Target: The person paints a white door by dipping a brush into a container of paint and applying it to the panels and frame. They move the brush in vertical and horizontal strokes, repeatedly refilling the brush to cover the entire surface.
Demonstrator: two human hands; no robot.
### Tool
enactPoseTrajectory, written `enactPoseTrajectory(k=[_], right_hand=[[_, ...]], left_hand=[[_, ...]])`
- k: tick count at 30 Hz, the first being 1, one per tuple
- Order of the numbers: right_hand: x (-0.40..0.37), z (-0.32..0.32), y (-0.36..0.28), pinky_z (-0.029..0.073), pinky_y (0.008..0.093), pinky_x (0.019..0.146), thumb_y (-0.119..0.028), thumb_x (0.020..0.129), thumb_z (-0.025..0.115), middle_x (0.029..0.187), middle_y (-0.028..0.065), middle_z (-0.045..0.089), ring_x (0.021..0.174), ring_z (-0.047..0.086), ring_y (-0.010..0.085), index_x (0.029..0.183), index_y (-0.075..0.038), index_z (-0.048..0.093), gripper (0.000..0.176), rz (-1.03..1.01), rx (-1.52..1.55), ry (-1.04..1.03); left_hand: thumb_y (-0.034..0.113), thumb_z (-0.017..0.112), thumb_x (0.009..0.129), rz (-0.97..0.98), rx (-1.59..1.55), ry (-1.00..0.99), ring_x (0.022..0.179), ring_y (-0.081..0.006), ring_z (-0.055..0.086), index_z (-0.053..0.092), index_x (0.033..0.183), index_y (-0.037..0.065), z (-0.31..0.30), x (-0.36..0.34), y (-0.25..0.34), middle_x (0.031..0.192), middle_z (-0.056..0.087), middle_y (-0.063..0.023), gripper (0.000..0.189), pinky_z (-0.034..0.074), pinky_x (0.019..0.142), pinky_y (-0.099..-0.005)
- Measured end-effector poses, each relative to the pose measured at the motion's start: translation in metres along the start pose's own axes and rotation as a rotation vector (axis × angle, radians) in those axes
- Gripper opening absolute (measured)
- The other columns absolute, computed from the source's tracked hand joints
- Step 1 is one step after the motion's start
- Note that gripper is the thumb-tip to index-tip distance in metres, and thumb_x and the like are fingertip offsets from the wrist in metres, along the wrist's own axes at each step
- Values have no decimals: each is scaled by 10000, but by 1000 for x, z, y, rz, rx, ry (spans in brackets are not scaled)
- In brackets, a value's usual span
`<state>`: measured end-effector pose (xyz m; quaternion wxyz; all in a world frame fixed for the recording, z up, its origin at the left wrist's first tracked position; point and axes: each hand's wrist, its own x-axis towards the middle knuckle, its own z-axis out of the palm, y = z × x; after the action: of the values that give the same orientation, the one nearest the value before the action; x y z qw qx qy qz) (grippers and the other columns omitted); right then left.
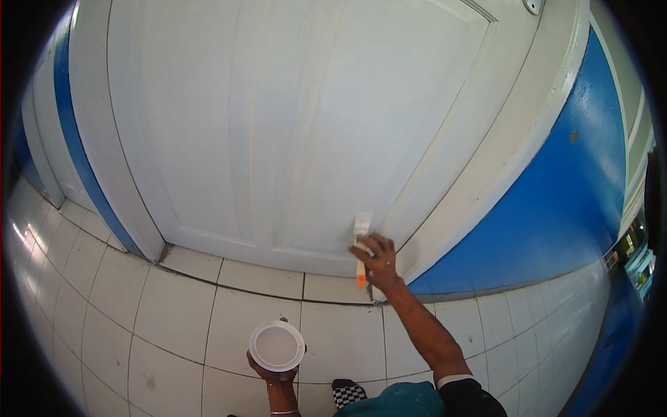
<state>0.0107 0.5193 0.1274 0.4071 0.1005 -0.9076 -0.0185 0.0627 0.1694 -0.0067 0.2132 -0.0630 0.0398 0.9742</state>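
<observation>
Our right hand (377, 263) is clamped around the brush (362, 226), which sits at the door's (278, 125) lower right corner, just above its bottom rail. The brush runs nearly upright along the door face: white bristles on top, touching the painted panel above our knuckles, and the orange handle end pointing down past our fingers toward the floor (174, 313). Our left hand (274, 375) is well below the door and left of the brush, out over the tiles. Its fingers are closed under a round white tub (276, 345), held mouth up, with white inside it. Of the two, the right hand is plainly the nearer to the door; the left hangs back with the tub, well apart from the brush. The door is white and panelled, its surface smooth with faint streaks. The white frame (486, 160) borders it on the right, and beyond that lies a glossy blue wall (556, 201). A dark gap runs under the door where it meets the pale square tiles, and a checkered shoe (347, 393) shows on the floor below it.
</observation>
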Motion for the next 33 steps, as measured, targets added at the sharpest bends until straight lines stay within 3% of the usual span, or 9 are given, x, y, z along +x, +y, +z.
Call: enactPoseTrajectory(k=[8, 12, 15, 18, 21, 26, 28, 30, 33], right_hand=[[-92, 40, -9, 504, 467, 970, 71, 736, 740, 1326, 28, 692, 1250, 608, 319, 1174, -160, 772, 496, 110, 279, -425], [-36, 7, 10, 497, 473, 963, 125, 686, 689, 1241, 49, 726, 1159, 637, 342, 1159, -140, 773, 549, 144, 313, -162], [38, -44, 11, 505, 446, 963, 78, 691, 740, 1237, 64, 737, 1097, 632, 334, 1135, -110, 794, 485, 98, 286, 133], [67, -56, 10, 494, 433, 970, 12, 672, 809, 1246, 63, 718, 1165, 584, 335, 1161, -148, 815, 515, 98, 194, 329], [65, -48, -8, 469, 439, 996, -2, 651, 828, 1294, 45, 688, 1202, 556, 322, 1171, -171, 821, 546, 15, -6, 337], [-22, 39, -29, 457, 476, 980, -18, 729, 781, 1327, 51, 652, 1244, 553, 308, 1163, -206, 814, 473, 13, 27, -60], [-51, 64, -40, 460, 479, 975, -10, 735, 769, 1321, 52, 649, 1247, 560, 309, 1154, -205, 808, 464, 12, 78, -151], [-64, 71, -48, 462, 482, 972, -1, 743, 760, 1313, 53, 645, 1244, 568, 314, 1145, -204, 803, 452, 15, 123, -210], [-62, 79, -55, 467, 490, 969, 9, 744, 759, 1302, 51, 639, 1215, 587, 324, 1139, -209, 792, 453, 6, 195, -254]], left_hand=[[565, 720, 936, -62, -60, -227, 1262, -378, 583, 566, 1514, 174, 11, -1, -2, 1572, 522, -181, 714, 555, 985, -563], [565, 698, 950, -74, -86, -206, 1229, -381, 594, 570, 1505, 162, 20, -1, -5, 1574, 513, -187, 698, 556, 980, -567], [603, 650, 963, -51, -57, -172, 1197, -383, 611, 574, 1498, 159, 12, 2, -5, 1532, 557, -190, 699, 565, 931, -542], [652, 584, 975, -11, 45, -49, 1159, -380, 628, 583, 1483, 157, 10, 3, -5, 1471, 609, -190, 709, 563, 867, -512], [683, 543, 973, 21, 36, 26, 1094, -382, 661, 584, 1470, 132, 23, -1, -9, 1430, 636, -201, 743, 560, 774, -487], [713, 537, 947, -12, -126, 69, 1023, -406, 700, 549, 1493, 80, -2, 3, 1, 1452, 608, -243, 836, 572, 677, -504], [700, 514, 947, 20, -76, 68, 1105, -408, 689, 547, 1491, 42, 0, 0, 2, 1458, 607, -249, 854, 589, 778, -524], [656, 477, 959, 38, -9, 4, 1281, -398, 657, 562, 1470, -19, 4, -3, 7, 1465, 615, -241, 851, 612, 1006, -542], [638, 500, 958, 49, 8, 44, 1264, -404, 669, 566, 1468, -21, -3, -2, 13, 1451, 629, -240, 836, 610, 1008, -548]])
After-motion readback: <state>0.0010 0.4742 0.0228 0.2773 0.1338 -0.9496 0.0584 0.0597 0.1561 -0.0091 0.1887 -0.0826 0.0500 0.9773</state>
